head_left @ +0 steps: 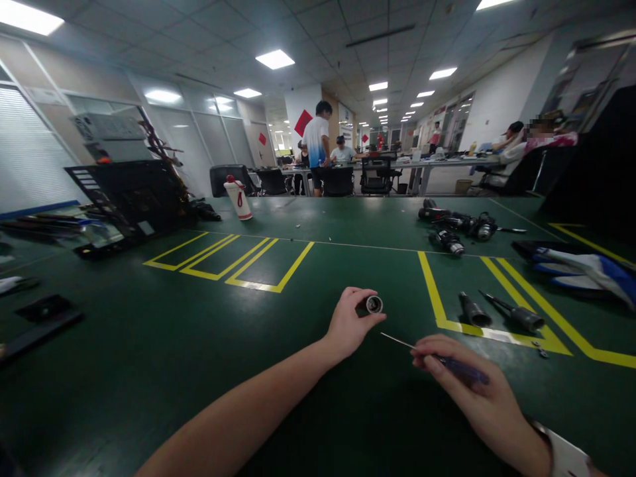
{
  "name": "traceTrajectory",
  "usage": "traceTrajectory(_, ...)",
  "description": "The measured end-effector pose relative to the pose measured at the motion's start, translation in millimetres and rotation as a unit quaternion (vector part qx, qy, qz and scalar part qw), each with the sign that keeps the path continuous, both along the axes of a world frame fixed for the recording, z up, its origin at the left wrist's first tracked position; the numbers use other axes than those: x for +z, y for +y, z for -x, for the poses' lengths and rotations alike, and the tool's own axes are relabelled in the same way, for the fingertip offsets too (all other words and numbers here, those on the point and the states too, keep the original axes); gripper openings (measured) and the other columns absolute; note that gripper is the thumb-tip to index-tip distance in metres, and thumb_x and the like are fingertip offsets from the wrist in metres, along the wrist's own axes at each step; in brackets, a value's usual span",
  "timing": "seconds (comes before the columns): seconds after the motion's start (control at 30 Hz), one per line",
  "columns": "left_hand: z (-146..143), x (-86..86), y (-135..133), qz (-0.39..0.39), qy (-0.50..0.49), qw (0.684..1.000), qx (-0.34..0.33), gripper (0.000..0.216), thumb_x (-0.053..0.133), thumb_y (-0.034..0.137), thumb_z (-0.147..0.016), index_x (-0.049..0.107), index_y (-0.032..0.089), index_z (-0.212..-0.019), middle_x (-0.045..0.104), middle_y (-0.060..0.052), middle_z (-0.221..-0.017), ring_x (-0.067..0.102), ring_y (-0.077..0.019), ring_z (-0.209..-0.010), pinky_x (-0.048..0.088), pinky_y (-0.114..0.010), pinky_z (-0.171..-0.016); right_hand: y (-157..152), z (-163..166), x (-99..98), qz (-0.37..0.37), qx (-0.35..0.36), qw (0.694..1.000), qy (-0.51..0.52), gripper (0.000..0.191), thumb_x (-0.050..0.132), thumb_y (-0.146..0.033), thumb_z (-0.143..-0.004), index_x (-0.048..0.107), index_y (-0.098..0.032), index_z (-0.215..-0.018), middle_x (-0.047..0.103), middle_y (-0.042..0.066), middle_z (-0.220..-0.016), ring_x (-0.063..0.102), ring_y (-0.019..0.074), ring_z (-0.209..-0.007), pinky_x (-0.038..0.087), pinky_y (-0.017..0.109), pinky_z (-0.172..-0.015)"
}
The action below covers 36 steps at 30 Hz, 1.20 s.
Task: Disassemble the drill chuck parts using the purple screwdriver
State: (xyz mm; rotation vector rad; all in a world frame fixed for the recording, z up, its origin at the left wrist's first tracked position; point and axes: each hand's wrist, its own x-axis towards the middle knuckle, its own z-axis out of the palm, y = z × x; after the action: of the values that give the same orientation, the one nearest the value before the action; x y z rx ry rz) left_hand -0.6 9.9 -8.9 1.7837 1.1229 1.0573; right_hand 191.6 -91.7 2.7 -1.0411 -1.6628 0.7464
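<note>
My left hand [350, 324] is closed round a small round metal ring part [374, 304], pinched between thumb and fingers just above the green table [199, 344]. My right hand [472, 391] grips a thin screwdriver [432, 356] with a dark blue handle. Its slim metal shaft points left toward the ring part, the tip a short way below it and not touching. Both forearms reach in from the bottom edge.
Two dark cylindrical parts [497, 313] lie in a yellow-taped box to the right, with small screws [541, 351] near them. Black camera-like parts [452, 228] sit farther back. A white bottle [238, 197], a black case [124, 199], blue-white cloth [586, 268] and distant people surround the table.
</note>
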Motion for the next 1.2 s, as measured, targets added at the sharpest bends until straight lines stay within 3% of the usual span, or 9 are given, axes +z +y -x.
traceTrajectory(0.2, 0, -0.7, -1, -0.029, -0.003, 0.999, -0.032, 0.034, 0.068, 0.029, -0.075, 0.054, 0.021, -0.104, 0.048, -0.006, -0.114, 0.051, -0.0202, -0.097, 0.046, -0.030, -0.072, 4, -5, -8.9, 0.133, 0.048, 0.979, 0.146, 0.013, 0.059, -0.032, -0.085, 0.068, -0.027, -0.092, 0.066, 0.002, -0.088, 0.063, 0.0172, -0.077, 0.053, 0.030, -0.069)
traceTrajectory(0.37, -4, -2.1, -3, 0.054, -0.030, 0.993, -0.103, 0.039, 0.070, 0.030, -0.073, 0.044, 0.019, -0.101, 0.054, -0.001, -0.092, 0.052, -0.0133, -0.077, 0.043, -0.027, -0.068, 7, -4, -6.0, 0.181, 0.069, 0.951, 0.241, 0.012, 0.065, -0.033, -0.080, 0.071, -0.026, -0.088, 0.068, 0.003, -0.085, 0.063, 0.0176, -0.076, 0.052, 0.030, -0.066)
traceTrajectory(0.57, -4, -1.1, -4, 0.021, -0.020, 0.988, -0.152, 0.029, 0.073, 0.030, -0.069, 0.053, 0.016, -0.083, 0.052, 0.001, -0.079, 0.048, -0.0113, -0.070, 0.040, -0.024, -0.064, 10, -5, -6.2, 0.197, 0.059, 0.946, 0.248, 0.016, 0.060, -0.034, -0.083, 0.071, -0.023, -0.089, 0.070, 0.005, -0.084, 0.063, 0.0188, -0.076, 0.053, 0.032, -0.066)
traceTrajectory(0.7, -2, -2.8, -3, -0.020, 0.051, 0.986, -0.160, 0.025, 0.070, 0.033, -0.072, 0.053, 0.016, -0.078, 0.052, 0.001, -0.076, 0.049, -0.0120, -0.071, 0.040, -0.025, -0.065, 7, -6, -7.1, 0.145, 0.034, 0.976, 0.161, 0.016, 0.058, -0.033, -0.085, 0.067, -0.025, -0.095, 0.069, 0.005, -0.090, 0.065, 0.0204, -0.082, 0.055, 0.034, -0.070)
traceTrajectory(0.8, -3, -3.3, -4, -0.065, 0.145, 0.979, -0.132, 0.020, 0.068, 0.030, -0.073, 0.054, 0.017, -0.076, 0.053, 0.002, -0.075, 0.049, -0.0132, -0.073, 0.038, -0.025, -0.067, 2, -3, -5.6, 0.038, 0.010, 0.999, 0.014, 0.013, 0.058, -0.029, -0.084, 0.067, -0.025, -0.092, 0.069, 0.005, -0.093, 0.066, 0.0207, -0.085, 0.055, 0.033, -0.073)
traceTrajectory(0.97, -6, -3.5, -6, -0.108, 0.225, 0.962, -0.109, 0.017, 0.067, 0.027, -0.074, 0.053, 0.018, -0.073, 0.053, 0.002, -0.072, 0.047, -0.0144, -0.072, 0.037, -0.025, -0.064, -5, 5, -7.4, -0.118, -0.016, 0.985, -0.122, 0.017, 0.057, -0.020, -0.083, 0.063, -0.026, -0.098, 0.069, 0.005, -0.097, 0.066, 0.0195, -0.089, 0.055, 0.031, -0.078)
traceTrajectory(1.07, -6, -3.1, -7, -0.122, 0.226, 0.958, -0.125, 0.016, 0.065, 0.028, -0.076, 0.052, 0.018, -0.074, 0.054, 0.001, -0.072, 0.047, -0.0145, -0.072, 0.037, -0.025, -0.065, -6, 8, -9.1, -0.123, -0.010, 0.980, -0.154, 0.020, 0.056, -0.018, -0.084, 0.063, -0.026, -0.101, 0.069, 0.004, -0.097, 0.066, 0.0190, -0.090, 0.055, 0.030, -0.078)
traceTrajectory(1.2, -5, -2.1, -7, -0.127, 0.189, 0.965, -0.131, 0.018, 0.065, 0.029, -0.076, 0.051, 0.018, -0.073, 0.053, 0.002, -0.071, 0.047, -0.0137, -0.071, 0.038, -0.025, -0.067, -3, 9, -6.7, -0.063, -0.021, 0.990, -0.122, 0.016, 0.056, -0.024, -0.083, 0.065, -0.025, -0.097, 0.070, 0.006, -0.098, 0.067, 0.0201, -0.090, 0.056, 0.032, -0.079)
